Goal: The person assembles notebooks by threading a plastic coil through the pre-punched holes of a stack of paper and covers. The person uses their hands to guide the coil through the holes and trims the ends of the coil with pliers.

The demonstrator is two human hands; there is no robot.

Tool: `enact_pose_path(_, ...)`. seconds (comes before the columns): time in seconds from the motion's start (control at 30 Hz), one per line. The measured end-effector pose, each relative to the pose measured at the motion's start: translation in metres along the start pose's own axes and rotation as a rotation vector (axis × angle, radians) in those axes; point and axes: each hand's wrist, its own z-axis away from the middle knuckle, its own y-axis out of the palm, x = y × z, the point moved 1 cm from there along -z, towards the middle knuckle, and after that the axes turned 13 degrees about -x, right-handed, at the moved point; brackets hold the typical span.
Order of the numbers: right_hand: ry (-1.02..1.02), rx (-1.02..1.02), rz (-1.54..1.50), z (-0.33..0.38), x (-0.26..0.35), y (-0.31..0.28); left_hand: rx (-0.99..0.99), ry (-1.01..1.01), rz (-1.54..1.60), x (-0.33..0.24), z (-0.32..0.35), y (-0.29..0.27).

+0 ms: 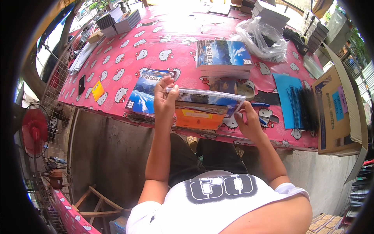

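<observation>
A spiral-bound notebook (222, 98) with a blue scenic cover is held up, tilted, near the table's front edge, its white coil along the upper side. My left hand (165, 97) closes on its left end between thumb and fingers. At the lower right corner, my right hand (250, 121) pinches the notebook's edge. Just below it sits an orange object with a yellow label (199, 118), partly covered. Left of my left hand lies a stack of blue scenic covers (141, 97). Beyond the notebook stands a taller stack of similar covers (224, 54).
To the right, black binding coils (303, 107) lie on a blue sheet (286, 87), beside an open cardboard box (335, 109). Blue-handled pliers (260, 104) rest near my right hand. A clear plastic bag (263, 41), a phone (82, 84) and a yellow card (98, 91) are on the pink table.
</observation>
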Motion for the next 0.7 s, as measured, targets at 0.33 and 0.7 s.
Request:
enact_pose_path(0.33,0.217,-0.120,-0.508,0.005,-0.008,0.031,-0.030,-0.196,0.101,0.003,0.004,0.000)
enact_pose_path(0.7,-0.254,-0.242,0.357,-0.032,-0.038,-0.043,-0.067,-0.036,-0.027,-0.004,0.012,0.007)
